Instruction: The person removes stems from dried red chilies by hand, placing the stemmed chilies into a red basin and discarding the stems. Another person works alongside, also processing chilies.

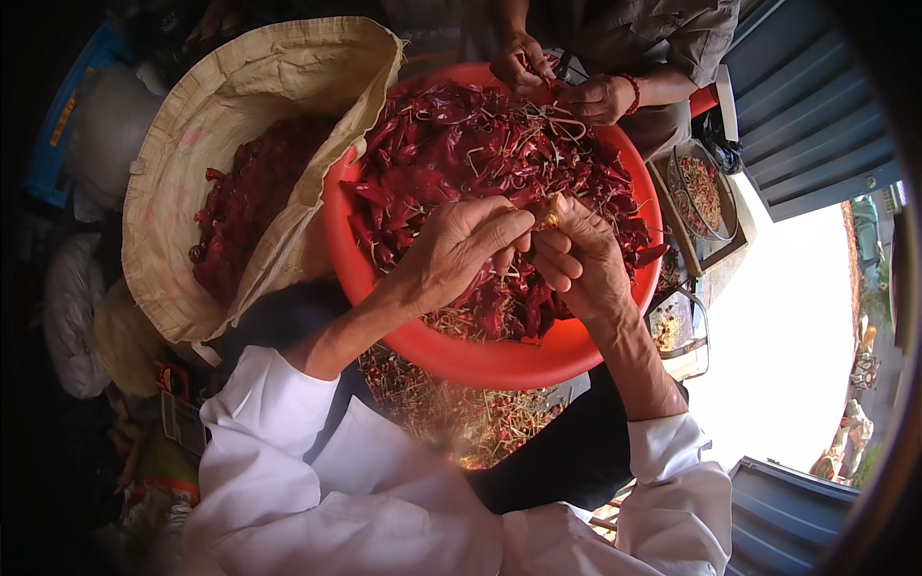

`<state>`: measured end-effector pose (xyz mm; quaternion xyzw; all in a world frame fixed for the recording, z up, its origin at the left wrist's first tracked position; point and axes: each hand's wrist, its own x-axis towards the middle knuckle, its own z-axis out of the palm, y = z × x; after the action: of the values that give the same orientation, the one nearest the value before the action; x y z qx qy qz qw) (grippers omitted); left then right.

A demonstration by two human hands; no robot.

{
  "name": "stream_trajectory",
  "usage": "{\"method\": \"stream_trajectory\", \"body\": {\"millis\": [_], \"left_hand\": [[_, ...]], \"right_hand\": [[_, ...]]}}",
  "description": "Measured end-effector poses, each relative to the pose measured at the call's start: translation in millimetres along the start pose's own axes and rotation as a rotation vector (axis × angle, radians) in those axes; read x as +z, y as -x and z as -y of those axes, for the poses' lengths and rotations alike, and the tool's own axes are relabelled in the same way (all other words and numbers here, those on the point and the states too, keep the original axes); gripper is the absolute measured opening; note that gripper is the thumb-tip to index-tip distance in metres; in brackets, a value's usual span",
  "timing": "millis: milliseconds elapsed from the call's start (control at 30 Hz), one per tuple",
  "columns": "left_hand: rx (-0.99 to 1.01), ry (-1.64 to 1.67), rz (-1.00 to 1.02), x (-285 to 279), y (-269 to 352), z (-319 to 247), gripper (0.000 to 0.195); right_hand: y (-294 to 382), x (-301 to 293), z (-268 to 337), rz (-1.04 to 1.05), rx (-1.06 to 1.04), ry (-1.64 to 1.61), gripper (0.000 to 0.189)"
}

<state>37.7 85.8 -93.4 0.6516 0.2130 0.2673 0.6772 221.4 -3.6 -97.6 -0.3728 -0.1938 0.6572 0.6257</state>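
Observation:
Over a red plastic basin [504, 367] heaped with dried red chili peppers [446, 158], my two hands meet at the fingertips. My right hand [587, 248] pinches a small yellowish piece [552, 219], seemingly the seedy core of a chili, between thumb and forefinger; its other fingers are curled. My left hand [461, 248] closes thumb against forefinger right beside it, on what looks like a bit of the same dried chili, mostly hidden by the fingers. Pale stems lie among the glossy pods below. Broken stems and scraps [461, 410] cover the area under the basin, between my legs.
A large woven sack [194, 93], partly filled with red chilies [252, 201], stands open against the basin's left. Across the basin, another person's hands [562, 79] work with chilies. At right are a round sieve [699, 187] of scraps, a wire-handled container [670, 331] and blue metal doors [814, 101].

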Motion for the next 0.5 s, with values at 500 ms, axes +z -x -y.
{"method": "stream_trajectory", "body": {"millis": [500], "left_hand": [[0.068, 0.048, -0.018, -25.7, 8.6, 4.1, 0.026]], "right_hand": [[42.2, -6.8, -30.6, 0.541, 0.512, 0.787, 0.021]]}}
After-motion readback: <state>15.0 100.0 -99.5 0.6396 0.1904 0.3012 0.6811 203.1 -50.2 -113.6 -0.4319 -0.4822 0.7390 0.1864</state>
